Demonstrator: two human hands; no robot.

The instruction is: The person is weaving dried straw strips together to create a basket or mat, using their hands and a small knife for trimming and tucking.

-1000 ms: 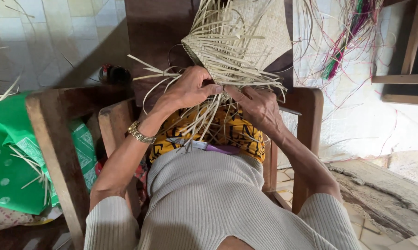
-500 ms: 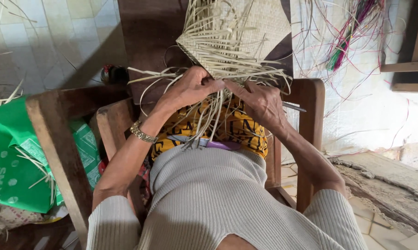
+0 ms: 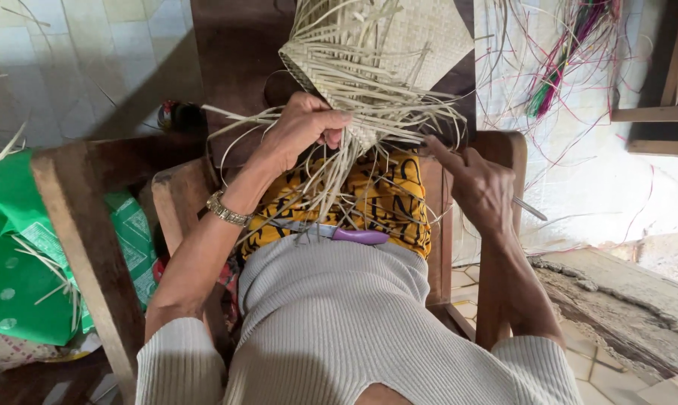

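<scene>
A half-woven pale straw basket (image 3: 402,37) hangs in front of me over my lap, with loose strips (image 3: 331,180) trailing from its lower corner. My left hand (image 3: 301,129), a gold watch on its wrist, is closed on the strips at that corner. My right hand (image 3: 483,189) is off to the right of the basket, over the chair arm. Its forefinger points up towards the strips, and a thin metal pick (image 3: 530,208) sticks out from its closed fingers.
A purple-handled tool (image 3: 361,236) lies on my yellow patterned lap. Wooden chair arms stand at left (image 3: 76,225) and right (image 3: 496,270). A green bag (image 3: 16,255) sits at left. Pink and green strips (image 3: 564,67) hang at top right above a cracked floor edge (image 3: 624,307).
My right hand has let go of the basket corner and drawn back to the right with the pick. My left hand has lifted slightly, still gripping the strips.
</scene>
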